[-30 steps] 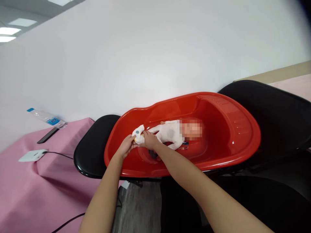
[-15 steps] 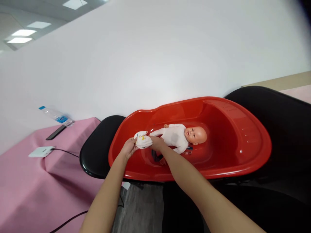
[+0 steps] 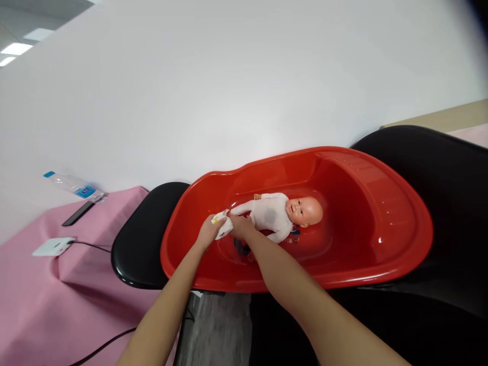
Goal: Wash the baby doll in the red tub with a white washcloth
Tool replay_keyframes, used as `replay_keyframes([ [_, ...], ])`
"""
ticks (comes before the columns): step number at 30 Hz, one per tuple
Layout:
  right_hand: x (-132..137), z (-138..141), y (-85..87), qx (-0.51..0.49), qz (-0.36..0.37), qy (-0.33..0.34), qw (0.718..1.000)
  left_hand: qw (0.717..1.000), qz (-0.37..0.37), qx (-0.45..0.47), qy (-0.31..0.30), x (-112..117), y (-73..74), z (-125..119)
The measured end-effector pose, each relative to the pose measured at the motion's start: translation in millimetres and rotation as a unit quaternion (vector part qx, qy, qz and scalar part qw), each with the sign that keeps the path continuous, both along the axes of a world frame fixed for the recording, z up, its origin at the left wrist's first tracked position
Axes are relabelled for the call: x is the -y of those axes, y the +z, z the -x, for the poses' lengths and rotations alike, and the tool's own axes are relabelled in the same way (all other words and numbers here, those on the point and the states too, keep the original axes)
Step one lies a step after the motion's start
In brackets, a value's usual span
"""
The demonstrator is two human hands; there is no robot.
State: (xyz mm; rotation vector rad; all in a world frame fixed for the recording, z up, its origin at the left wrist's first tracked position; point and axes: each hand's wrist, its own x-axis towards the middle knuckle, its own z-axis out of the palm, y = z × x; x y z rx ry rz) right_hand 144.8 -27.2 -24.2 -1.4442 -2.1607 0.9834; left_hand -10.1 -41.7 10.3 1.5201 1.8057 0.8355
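A baby doll (image 3: 271, 211) in a white long-sleeved suit lies on its back in a red baby bathtub (image 3: 366, 213), its head toward the right. A grey patch shows on its chest. At the tub's left part, my left hand (image 3: 208, 232) grips one side of a small white cloth (image 3: 224, 226) with yellow and dark prints. My right hand (image 3: 241, 226) is closed at the cloth's other side, beside the doll's legs, and its fingertips are partly hidden. Something dark (image 3: 241, 247) lies on the tub floor below my right wrist.
Black stools (image 3: 139, 244) support the tub at its ends. To the left, a pink-covered table (image 3: 34, 300) bears a clear plastic bottle (image 3: 74, 186), a black bar (image 3: 78, 213) and a white device (image 3: 53, 246) with a cable. A white wall (image 3: 229, 91) rises behind the tub.
The cloth has been turned and bunched smaller, and my hands have come closer together on it. The view has shifted slightly; the doll lies as before.
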Motion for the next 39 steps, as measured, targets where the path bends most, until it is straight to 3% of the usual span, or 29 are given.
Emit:
replay_keyframes([
  [4,2.5,-0.8,1.2,0.014,-0.011,-0.003,1.000,0.984,-0.016,-0.178,-0.007,-2.0,1.5,1.4],
  [8,4.7,0.7,2.3,-0.001,-0.013,0.004,1.000,0.949,-0.036,-0.312,-0.019,1.6,6.8,0.5],
  [13,4.9,2.3,2.8,-0.016,-0.020,0.004,1.000,0.906,-0.035,-0.421,-0.001,7.7,11.3,-2.3],
  [16,3.6,1.8,4.0,-0.022,-0.019,-0.010,1.000,0.928,-0.040,-0.370,0.006,6.3,11.1,-1.0],
  [20,1.1,0.8,4.6,-0.033,-0.012,-0.015,0.999,0.990,-0.047,-0.132,0.020,-0.6,7.7,0.9],
  [22,0.8,1.1,3.3,-0.035,-0.013,-0.014,0.999,1.000,-0.018,-0.014,0.004,-3.0,5.9,0.8],
  [24,1.1,1.7,1.3,-0.030,-0.015,-0.008,0.999,1.000,0.006,0.011,-0.021,-3.4,4.7,0.4],
  [28,2.1,1.9,-1.1,-0.027,-0.008,0.003,1.000,0.987,-0.033,-0.157,-0.005,-1.0,4.3,0.3],
  [33,3.3,-0.3,1.2,-0.028,-0.010,0.018,0.999,0.925,-0.054,-0.377,-0.015,3.8,6.6,-0.1],
  [36,4.1,-1.4,3.7,-0.028,-0.013,0.022,0.999,0.898,-0.044,-0.439,0.001,7.6,7.9,-2.3],
  [39,4.0,-3.3,5.9,-0.026,-0.016,0.018,0.999,0.893,-0.033,-0.448,0.009,9.5,8.1,-5.3],
])
